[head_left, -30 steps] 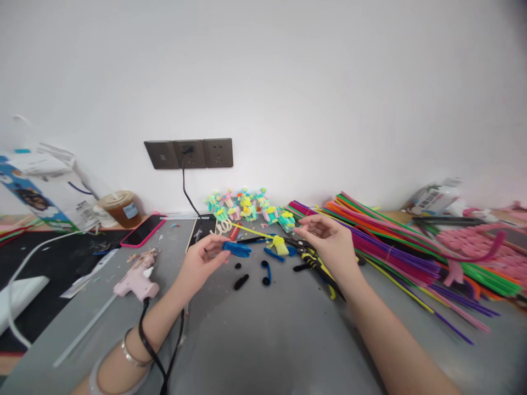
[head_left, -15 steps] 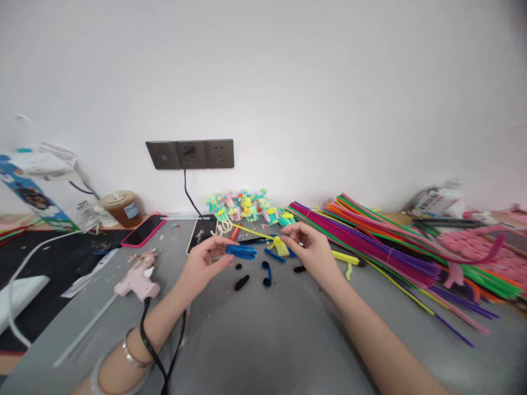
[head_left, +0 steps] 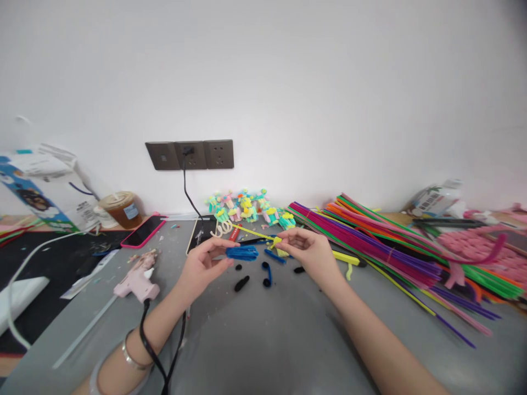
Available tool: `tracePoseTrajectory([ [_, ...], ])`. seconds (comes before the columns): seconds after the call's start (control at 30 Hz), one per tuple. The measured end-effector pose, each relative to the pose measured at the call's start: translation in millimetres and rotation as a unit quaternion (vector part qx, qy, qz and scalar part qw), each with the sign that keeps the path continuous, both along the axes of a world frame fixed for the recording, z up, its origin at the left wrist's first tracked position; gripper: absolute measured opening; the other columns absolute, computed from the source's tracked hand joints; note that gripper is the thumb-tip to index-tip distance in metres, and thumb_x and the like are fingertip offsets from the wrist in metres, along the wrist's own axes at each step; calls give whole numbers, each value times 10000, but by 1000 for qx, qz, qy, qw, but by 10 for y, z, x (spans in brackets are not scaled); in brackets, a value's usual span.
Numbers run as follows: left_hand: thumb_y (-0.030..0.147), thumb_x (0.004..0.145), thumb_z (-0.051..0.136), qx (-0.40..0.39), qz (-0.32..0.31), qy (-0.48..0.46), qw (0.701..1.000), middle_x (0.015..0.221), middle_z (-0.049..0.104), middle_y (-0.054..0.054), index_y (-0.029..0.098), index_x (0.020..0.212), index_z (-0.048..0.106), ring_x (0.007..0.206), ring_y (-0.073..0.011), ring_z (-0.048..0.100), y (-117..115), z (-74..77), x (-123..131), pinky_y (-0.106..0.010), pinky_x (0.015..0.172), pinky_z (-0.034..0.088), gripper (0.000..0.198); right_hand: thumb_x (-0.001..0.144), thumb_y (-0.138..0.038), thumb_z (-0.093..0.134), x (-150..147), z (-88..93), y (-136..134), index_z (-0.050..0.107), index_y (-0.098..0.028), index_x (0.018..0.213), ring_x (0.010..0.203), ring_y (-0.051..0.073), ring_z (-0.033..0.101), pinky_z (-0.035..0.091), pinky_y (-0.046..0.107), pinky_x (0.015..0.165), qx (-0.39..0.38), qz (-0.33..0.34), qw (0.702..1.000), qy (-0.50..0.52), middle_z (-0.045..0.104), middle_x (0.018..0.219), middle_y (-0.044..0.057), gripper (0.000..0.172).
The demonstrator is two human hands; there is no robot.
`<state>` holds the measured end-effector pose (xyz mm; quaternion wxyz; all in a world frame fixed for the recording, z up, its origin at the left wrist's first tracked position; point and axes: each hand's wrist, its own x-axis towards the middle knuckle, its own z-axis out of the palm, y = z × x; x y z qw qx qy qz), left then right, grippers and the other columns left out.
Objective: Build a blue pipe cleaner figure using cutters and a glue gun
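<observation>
My left hand [head_left: 208,266] pinches a folded bundle of blue pipe cleaner [head_left: 242,253] between thumb and fingers, its loops pointing right. Across from it, my right hand [head_left: 307,249] is closed at the fingertips on a small yellow pipe cleaner piece [head_left: 277,240]; the fingers partly cover it. A thin yellow strip [head_left: 252,231] runs up and left from there. Below the hands lie a short black fuzzy piece [head_left: 242,283] and a blue strip with black curled ends [head_left: 267,274]. Another blue piece [head_left: 275,256] rests under the right fingertips.
Small multicoloured pipe cleaner figures [head_left: 247,207] cluster by the wall. Long pipe cleaner bundles [head_left: 370,241] spread over the right side. On the left are a pink glue gun [head_left: 136,282] with a black cord, a phone [head_left: 144,230] and a drink cup [head_left: 123,209]. A yellow-handled tool [head_left: 346,257] lies right.
My right hand has shifted slightly left, and its fingertips now cover more of the yellow piece. The blue bundle in my left hand has turned a little and moved slightly right.
</observation>
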<state>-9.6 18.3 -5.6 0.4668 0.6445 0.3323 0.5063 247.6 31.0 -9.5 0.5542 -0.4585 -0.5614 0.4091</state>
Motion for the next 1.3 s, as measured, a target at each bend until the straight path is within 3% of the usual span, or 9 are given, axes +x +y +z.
tracePoseTrajectory([
  [0.1, 198, 791, 768, 1, -7, -2, 1000, 1006, 753, -109, 155, 996, 727, 912, -200, 722, 3, -17, -5, -263, 743, 609, 213, 621, -549, 837, -9, 18, -11, 690, -175, 764, 554, 157, 620, 514, 287, 546, -7, 20, 1000, 3, 661, 632, 27, 426],
  [0.2, 192, 786, 774, 1, -8, -9, 1000, 1031, 756, -117, 155, 993, 725, 948, -213, 726, 6, -37, -14, -264, 744, 613, 216, 753, -597, 716, -37, 54, -40, 690, -170, 730, 507, 145, 595, 511, 286, 534, -11, 46, 999, -24, 638, 585, 20, 428],
  [0.33, 176, 785, 774, 7, -10, -18, 1000, 1068, 756, -124, 155, 980, 716, 1012, -235, 723, 10, -48, -22, -272, 751, 620, 205, 883, -543, 589, -101, 91, -97, 738, -177, 850, 681, 188, 670, 541, 311, 652, 30, 89, 992, -85, 723, 749, 64, 396],
  [0.4, 164, 793, 764, 18, -19, -20, 999, 1066, 759, -118, 162, 982, 716, 995, -226, 731, 15, -52, -22, -270, 748, 623, 195, 855, -451, 665, -131, 86, -124, 728, -198, 964, 826, 214, 689, 549, 339, 762, 61, 110, 986, -111, 755, 912, 74, 283],
  [0.53, 118, 798, 751, 55, -39, -29, 997, 1050, 767, -96, 181, 981, 722, 963, -200, 741, 27, -70, -14, -258, 771, 618, 196, 804, -348, 747, -173, 50, -164, 664, -225, 1127, 958, 220, 666, 528, 360, 888, 102, 145, 975, -133, 730, 1066, 71, 356],
  [0.83, 93, 829, 715, 68, -74, -20, 995, 1077, 759, -92, 191, 1003, 711, 996, -195, 735, 22, -68, -15, -263, 800, 617, 200, 843, -277, 691, -221, 60, -204, 634, -209, 1055, 878, 189, 647, 519, 318, 840, 117, 158, 971, -135, 699, 963, 49, 230],
  [1.3, 178, 816, 733, 29, -44, 9, 999, 1057, 727, -115, 168, 942, 703, 969, -223, 721, -12, -44, -1, -290, 754, 634, 129, 864, -270, 640, -243, 82, -223, 615, -224, 1031, 865, 203, 642, 516, 337, 827, 124, 146, 970, -149, 692, 949, 56, 175],
])
